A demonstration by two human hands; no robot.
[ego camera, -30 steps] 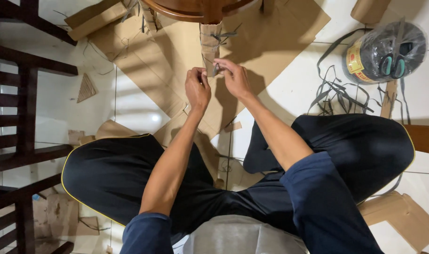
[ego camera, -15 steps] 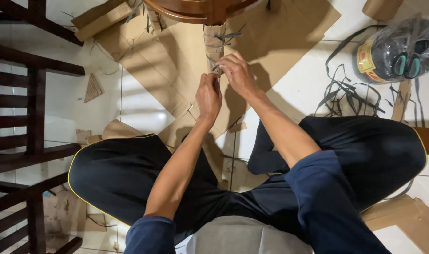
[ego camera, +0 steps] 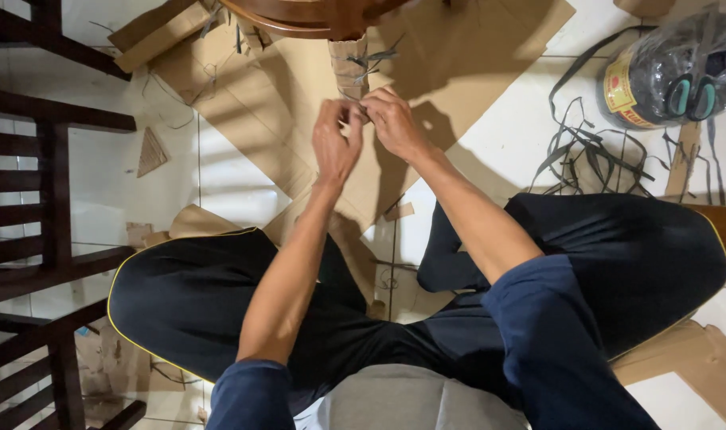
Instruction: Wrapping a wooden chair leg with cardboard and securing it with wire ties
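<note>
Person sits cross-legged on a white tiled floor (ego camera: 236, 187), both hands up at a cardboard-wrapped table leg (ego camera: 349, 64) under a round wooden table (ego camera: 299, 14). Left hand (ego camera: 335, 143) is curled, fingertips pinched on a thin dark plastic strap (ego camera: 364, 62) at the lower edge of the wrap; right hand (ego camera: 393, 123) is also curled and pinching the same strap end, the two hands touching just beside each other at the leg. Exact strap end is hidden between the fingers. Change: half a second ago the left hand sat lower, below the right; now it has risen level with it and both close in on one spot, so the tie looks like it is being cinched or knotted, judged mid-step, wrap on the leg already in place with earlier straps above. Flat cardboard sheet (ego camera: 458, 56) lies under the leg. Far right: a spool of strap in clear plastic (ego camera: 673, 68) with green-handled scissors (ego camera: 692, 94) on top, loose strap offcuts (ego camera: 586, 155) near it, well apart from the hands. Dark wooden chair (ego camera: 37, 191) at left, cardboard scraps (ego camera: 150, 150) near it.
</note>
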